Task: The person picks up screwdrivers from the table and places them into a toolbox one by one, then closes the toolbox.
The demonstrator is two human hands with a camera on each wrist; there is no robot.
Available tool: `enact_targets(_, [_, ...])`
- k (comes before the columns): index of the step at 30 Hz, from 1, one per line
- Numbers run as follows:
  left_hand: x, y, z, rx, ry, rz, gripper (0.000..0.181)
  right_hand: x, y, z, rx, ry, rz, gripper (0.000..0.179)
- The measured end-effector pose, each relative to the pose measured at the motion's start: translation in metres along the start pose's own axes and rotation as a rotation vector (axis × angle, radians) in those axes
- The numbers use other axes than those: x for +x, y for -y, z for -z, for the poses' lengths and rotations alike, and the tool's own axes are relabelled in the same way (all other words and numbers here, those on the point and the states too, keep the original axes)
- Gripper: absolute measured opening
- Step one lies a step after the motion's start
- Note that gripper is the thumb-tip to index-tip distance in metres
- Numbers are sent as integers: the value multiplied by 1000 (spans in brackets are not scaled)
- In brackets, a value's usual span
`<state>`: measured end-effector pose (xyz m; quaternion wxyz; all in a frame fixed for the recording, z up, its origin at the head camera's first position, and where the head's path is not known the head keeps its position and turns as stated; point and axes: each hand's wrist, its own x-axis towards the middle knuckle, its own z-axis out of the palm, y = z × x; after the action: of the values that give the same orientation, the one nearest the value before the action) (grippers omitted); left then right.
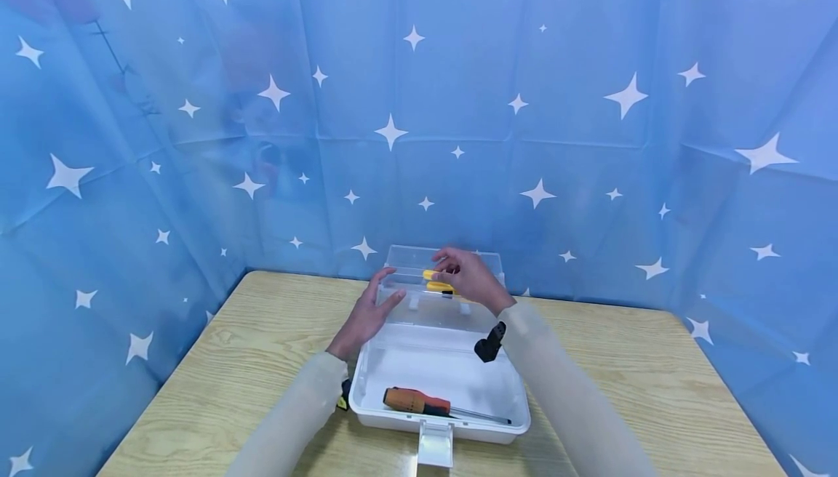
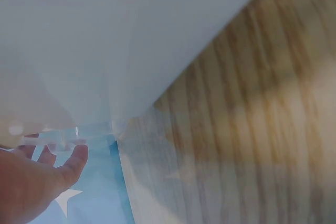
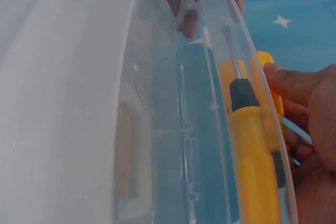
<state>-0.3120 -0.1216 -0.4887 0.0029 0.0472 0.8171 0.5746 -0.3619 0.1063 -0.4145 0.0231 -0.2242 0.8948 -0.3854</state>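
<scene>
A white toolbox (image 1: 440, 368) stands with its clear lid (image 1: 419, 310) raised at the back. My right hand (image 1: 474, 277) pinches a yellow screwdriver (image 3: 265, 61) by its handle, thumb on the near side, at the lid's clear wall. A second yellow screwdriver (image 3: 254, 161), with a dark collar and metal shaft, lies inside the clear compartment of the lid. At the lid's left edge is my left hand (image 1: 368, 317), its thumb and fingers on either side of the clear plastic. In the left wrist view its fingertips (image 2: 80, 153) meet a clear edge.
Inside the box near the front lies a screwdriver (image 1: 419, 401) with an orange, red and black handle. The white latch (image 1: 435, 444) hangs down in front. A black-and-yellow object (image 1: 343, 395) sits left of the box on the wooden table (image 1: 275, 331). A blue star-patterned curtain (image 1: 458, 193) rises behind.
</scene>
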Motion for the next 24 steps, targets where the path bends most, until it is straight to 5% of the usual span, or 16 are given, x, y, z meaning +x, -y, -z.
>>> enact_targets(24, [0, 1, 1, -16, 5, 1, 60, -1, -3, -6, 28, -35, 13, 24])
